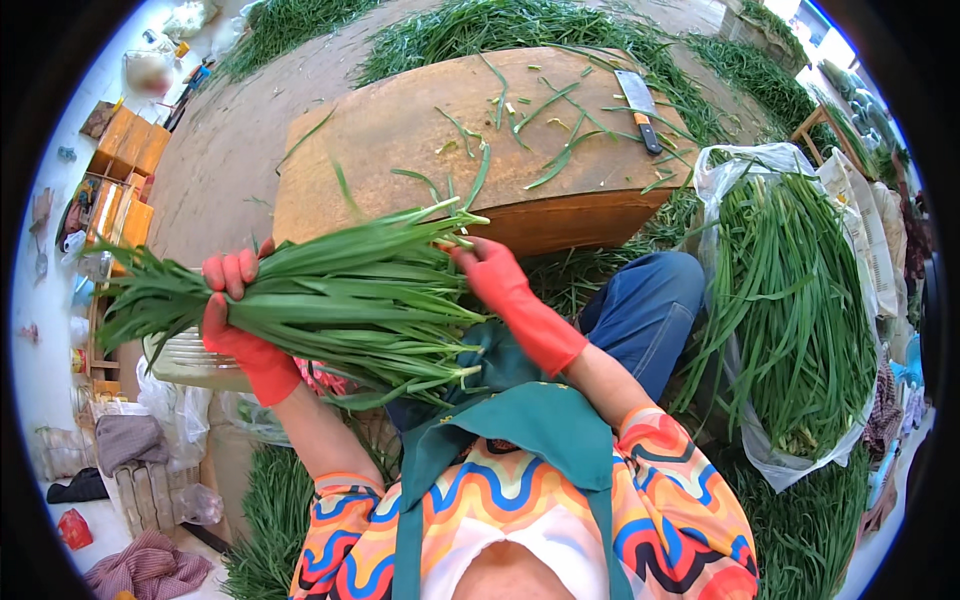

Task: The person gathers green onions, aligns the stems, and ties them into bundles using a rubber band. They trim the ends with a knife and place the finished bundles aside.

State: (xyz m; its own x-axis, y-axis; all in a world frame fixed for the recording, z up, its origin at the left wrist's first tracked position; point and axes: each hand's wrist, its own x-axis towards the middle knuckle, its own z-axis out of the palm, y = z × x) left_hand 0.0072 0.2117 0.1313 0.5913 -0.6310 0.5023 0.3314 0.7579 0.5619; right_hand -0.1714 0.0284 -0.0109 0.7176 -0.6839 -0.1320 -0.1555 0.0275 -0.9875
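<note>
A thick bunch of garlic chives (350, 300), long flat green leaves with pale stem ends, lies sideways above my lap. My left hand (240, 310), in a red rubber glove, is closed around its leafy part at left. My right hand (490, 275), gloved alike, is closed at the upper stem ends on the right, its fingers pinching a pale stem. Just beyond the bunch is a brown wooden board (380, 130) strewn with loose leaves and cut bits. On its far right lies a cleaver (637, 108) with a black and orange handle.
At right stands a clear plastic bag (760, 440) stuffed with loose chives (790, 290). More greens are heaped on the floor beyond the board (470, 35) and at lower left (270, 520). Wooden drawers (130, 145) and cloths (150, 567) lie along the left side.
</note>
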